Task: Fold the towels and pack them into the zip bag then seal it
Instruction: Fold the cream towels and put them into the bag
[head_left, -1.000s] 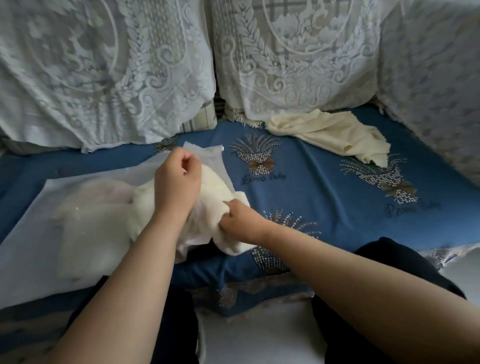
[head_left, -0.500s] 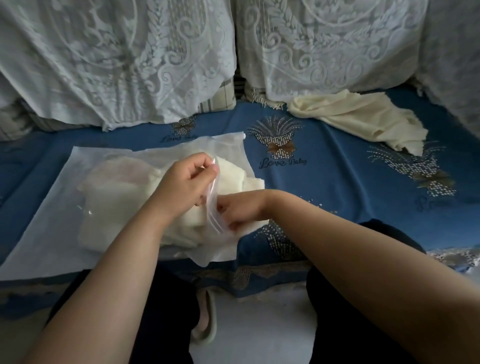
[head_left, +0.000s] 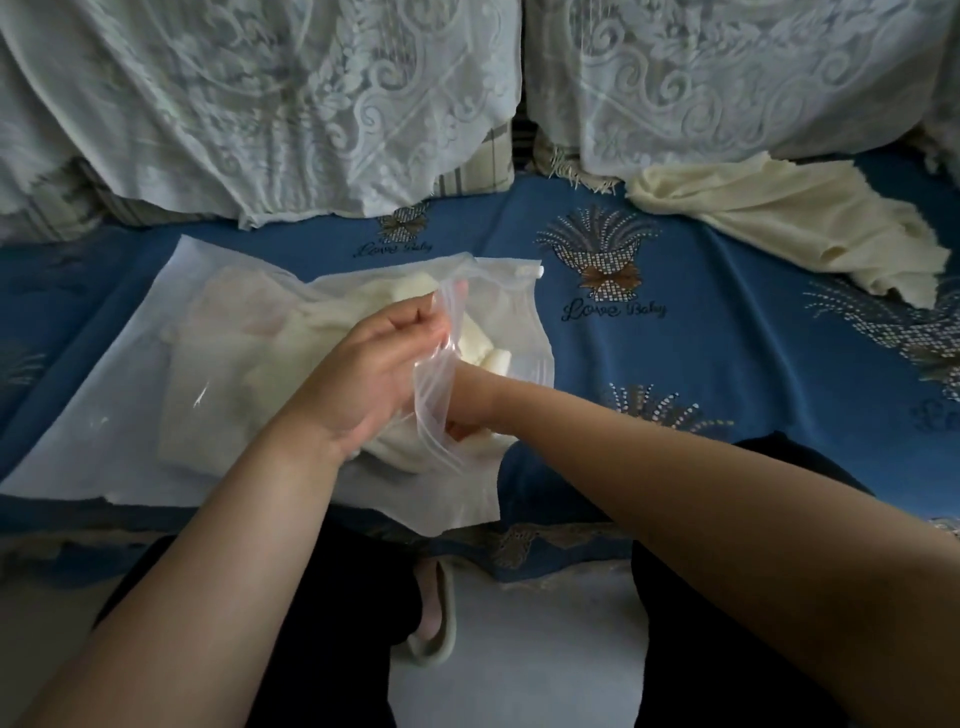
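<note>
hands at the zip bag (head_left: 104, 415) mouth
left hand (head_left: 374, 364) fingers pinch the bag's upper lip; right hand (head_left: 467, 405) reaches inside against the towels (head_left: 244, 379), fingers hidden.

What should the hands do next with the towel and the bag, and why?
Probably push the folded towel deeper in. The left hand holds the zip bag mouth open, the right hand is inside it, and towel edges sit near the opening, which would block the zipper. Another towel waits outside.
</note>
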